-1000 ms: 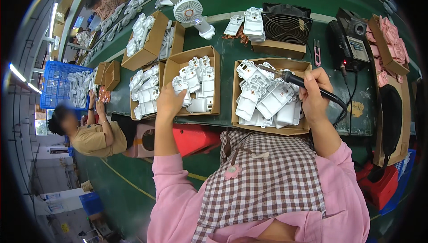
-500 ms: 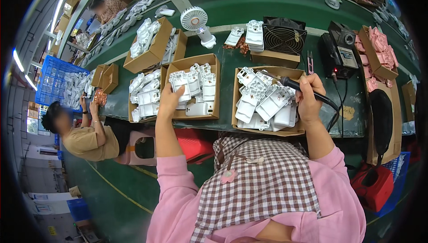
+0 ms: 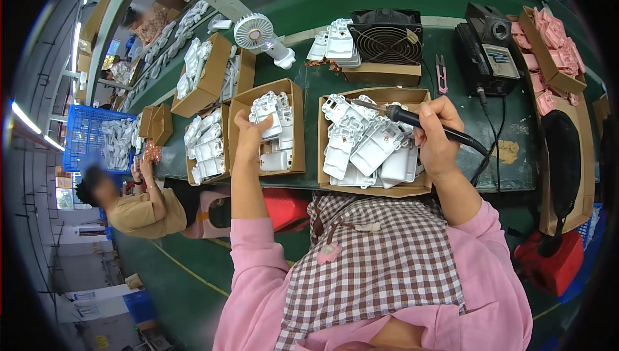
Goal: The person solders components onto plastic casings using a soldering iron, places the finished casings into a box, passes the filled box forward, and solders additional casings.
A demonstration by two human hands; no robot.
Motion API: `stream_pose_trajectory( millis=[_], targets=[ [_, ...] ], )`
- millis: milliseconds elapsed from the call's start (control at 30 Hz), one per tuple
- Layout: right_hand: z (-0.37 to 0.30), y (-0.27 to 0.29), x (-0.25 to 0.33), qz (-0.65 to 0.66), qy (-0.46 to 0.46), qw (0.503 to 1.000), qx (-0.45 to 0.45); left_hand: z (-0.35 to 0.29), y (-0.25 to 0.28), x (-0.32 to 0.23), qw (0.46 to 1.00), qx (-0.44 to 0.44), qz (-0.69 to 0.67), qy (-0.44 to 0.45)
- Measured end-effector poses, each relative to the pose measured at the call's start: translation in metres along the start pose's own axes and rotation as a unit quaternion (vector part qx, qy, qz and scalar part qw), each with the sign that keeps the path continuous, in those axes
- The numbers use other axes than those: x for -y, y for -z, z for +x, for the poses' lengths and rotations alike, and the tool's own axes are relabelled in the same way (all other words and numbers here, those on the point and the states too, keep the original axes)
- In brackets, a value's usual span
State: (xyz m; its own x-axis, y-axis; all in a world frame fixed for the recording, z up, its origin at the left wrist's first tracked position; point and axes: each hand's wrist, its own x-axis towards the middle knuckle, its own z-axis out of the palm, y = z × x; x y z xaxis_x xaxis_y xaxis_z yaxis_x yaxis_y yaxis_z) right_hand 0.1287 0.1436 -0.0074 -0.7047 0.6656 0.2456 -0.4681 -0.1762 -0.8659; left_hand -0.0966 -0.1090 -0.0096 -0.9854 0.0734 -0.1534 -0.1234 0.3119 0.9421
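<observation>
My left hand [image 3: 249,137] is over a cardboard box [image 3: 297,129] of white plastic housings. Its thumb lies across the lower edge of one white plastic housing [image 3: 263,108], and its fingers are at that piece's left side, partly hidden. In my right hand [image 3: 441,137] is a soldering iron [image 3: 406,117] with a black handle, its tip pointing left. The iron's metal end is above a second cardboard box [image 3: 330,185], in which white housings [image 3: 375,146] with small copper-coloured contacts lie piled.
A black fan [image 3: 389,43] and stacked white housings [image 3: 340,43] stand behind. Pink tweezers [image 3: 441,75] lie near the black soldering station [image 3: 487,61], whose cord hangs right. A small white fan [image 3: 255,32] is back left. Pink parts [image 3: 556,48] fill a box. A co-worker [image 3: 145,206] sits left.
The view has shifted slightly. My left hand has moved right over its box with the white housing, now among the other pieces. My right hand still holds the soldering iron over the second box.
</observation>
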Motion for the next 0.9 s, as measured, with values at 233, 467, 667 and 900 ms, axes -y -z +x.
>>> stream_pose_trajectory(
  millis=[233, 467, 667, 900],
  targets=[
    [0.001, 0.003, 0.0, 0.031, -0.017, 0.999, 0.013, 0.036, 0.024, 0.004, 0.979, 0.164, 0.008, 0.121],
    [0.003, 0.006, -0.002, 0.057, -0.035, 0.998, -0.001, 0.033, 0.004, -0.008, 0.981, 0.145, 0.009, 0.128],
    [0.003, 0.005, -0.002, 0.06, -0.029, 0.998, 0.005, 0.035, -0.006, -0.006, 0.983, 0.144, 0.054, 0.104],
    [0.001, 0.005, 0.0, 0.044, -0.01, 0.999, 0.01, 0.045, 0.013, -0.005, 0.971, 0.208, 0.037, 0.11]
  ],
)
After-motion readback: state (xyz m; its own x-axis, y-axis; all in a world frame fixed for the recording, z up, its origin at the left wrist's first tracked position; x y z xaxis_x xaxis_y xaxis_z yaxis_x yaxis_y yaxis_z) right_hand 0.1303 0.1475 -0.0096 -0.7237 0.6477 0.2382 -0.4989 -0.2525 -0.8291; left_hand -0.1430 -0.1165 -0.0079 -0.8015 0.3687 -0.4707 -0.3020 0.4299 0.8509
